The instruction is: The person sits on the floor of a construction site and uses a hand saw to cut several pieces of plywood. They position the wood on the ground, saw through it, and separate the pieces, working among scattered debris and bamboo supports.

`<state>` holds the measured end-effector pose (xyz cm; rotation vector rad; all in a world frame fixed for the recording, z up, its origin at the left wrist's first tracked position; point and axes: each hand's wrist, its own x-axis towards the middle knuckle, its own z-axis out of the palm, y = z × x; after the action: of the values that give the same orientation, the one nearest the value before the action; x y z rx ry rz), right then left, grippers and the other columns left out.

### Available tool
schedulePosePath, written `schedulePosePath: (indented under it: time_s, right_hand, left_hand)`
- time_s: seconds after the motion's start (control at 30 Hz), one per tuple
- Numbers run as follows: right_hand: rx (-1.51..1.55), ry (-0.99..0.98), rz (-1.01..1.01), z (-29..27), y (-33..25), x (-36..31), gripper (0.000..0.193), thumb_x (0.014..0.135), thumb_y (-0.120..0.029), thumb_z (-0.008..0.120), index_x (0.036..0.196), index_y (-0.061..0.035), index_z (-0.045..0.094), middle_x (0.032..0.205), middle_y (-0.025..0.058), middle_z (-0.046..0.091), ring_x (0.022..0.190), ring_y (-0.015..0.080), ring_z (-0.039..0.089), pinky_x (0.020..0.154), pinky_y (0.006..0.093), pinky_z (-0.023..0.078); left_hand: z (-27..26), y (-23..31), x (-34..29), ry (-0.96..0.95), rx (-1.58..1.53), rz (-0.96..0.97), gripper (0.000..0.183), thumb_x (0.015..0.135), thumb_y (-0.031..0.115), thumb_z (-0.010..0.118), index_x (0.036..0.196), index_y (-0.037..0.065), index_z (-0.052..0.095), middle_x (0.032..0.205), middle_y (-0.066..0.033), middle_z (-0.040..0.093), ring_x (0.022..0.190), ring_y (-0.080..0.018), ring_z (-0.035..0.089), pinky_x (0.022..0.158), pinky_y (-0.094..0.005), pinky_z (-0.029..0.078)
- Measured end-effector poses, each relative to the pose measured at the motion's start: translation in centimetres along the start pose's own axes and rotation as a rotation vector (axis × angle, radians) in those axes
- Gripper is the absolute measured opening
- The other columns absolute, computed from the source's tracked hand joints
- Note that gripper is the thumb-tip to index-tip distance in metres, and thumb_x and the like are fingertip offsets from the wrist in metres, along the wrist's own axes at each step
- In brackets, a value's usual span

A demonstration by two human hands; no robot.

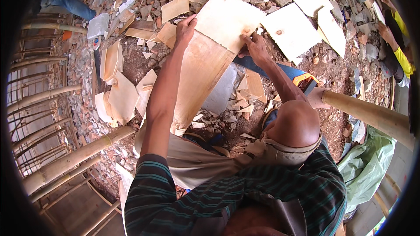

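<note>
between the two hands (186, 29) lies a pale wooden board (227, 17).

At upper centre, board (229, 17) bordering the upper end of plank (197, 76), with left hand (186, 28) at its left edge and right hand (257, 47) at its lower right. Below the right hand, slanting rightward behind the forearm (284, 85), saw (292, 72). Left of the plank, offcuts (122, 94) on rubble (81, 100); right of the board, at upper right, more offcuts (293, 30). From the right edge toward the knee (297, 122), pole (367, 110); below that, at lower right, tarp (365, 161). Along the left edge, more poles (78, 155).
</note>
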<state>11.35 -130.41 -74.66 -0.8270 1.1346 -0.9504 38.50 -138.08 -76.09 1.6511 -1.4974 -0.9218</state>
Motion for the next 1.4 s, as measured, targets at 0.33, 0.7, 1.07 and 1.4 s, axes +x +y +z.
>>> schedulePosePath:
  time_s: [0.33,0.7,1.07,1.4]
  right_hand:
    - [0.06,-0.007,-0.002,0.1,0.1,-0.1,0.032,0.092,-0.022,0.055,0.096,0.009,0.046,0.073,0.0161,0.058,0.054,0.0226,0.061,0.044,0.0322,0.055]
    - [0.065,-0.004,-0.012,-0.1,0.9,0.3,0.033,0.094,-0.023,0.052,0.101,0.0088,0.046,0.074,0.0138,0.058,0.055,0.0208,0.061,0.046,0.0305,0.056]
    - [0.042,0.034,-0.051,0.5,1.0,0.2,0.027,0.093,-0.019,0.052,0.097,0.0069,0.046,0.073,0.0129,0.058,0.052,0.0185,0.06,0.043,0.0295,0.054]
    - [0.031,0.014,-0.086,0.4,0.5,-0.1,0.029,0.091,-0.021,0.054,0.093,0.0065,0.045,0.073,0.0126,0.056,0.05,0.0193,0.059,0.044,0.0298,0.055]
  left_hand:
    - [0.3,0.5,-0.1,0.057,0.126,0.068,0.033,0.09,0.02,0.057,0.114,-0.003,0.061,0.106,-0.017,0.067,0.096,-0.0219,0.063,0.084,-0.031,0.047]
    - [0.7,0.4,-0.2,0.052,0.163,0.079,0.033,0.091,0.02,0.055,0.115,-0.002,0.061,0.111,-0.0173,0.065,0.104,-0.0242,0.061,0.09,-0.0319,0.046]
    - [0.1,0.7,-2.9,0.514,0.279,0.104,0.049,0.087,0.014,0.057,0.132,0.0,0.044,0.116,-0.024,0.053,0.109,-0.0342,0.053,0.092,-0.0387,0.044]
    - [3.5,0.9,-5.7,0.5,0.624,-0.153,0.055,0.087,0.045,0.053,0.122,0.003,0.053,0.115,-0.0187,0.058,0.112,-0.0339,0.051,0.104,-0.0486,0.026]
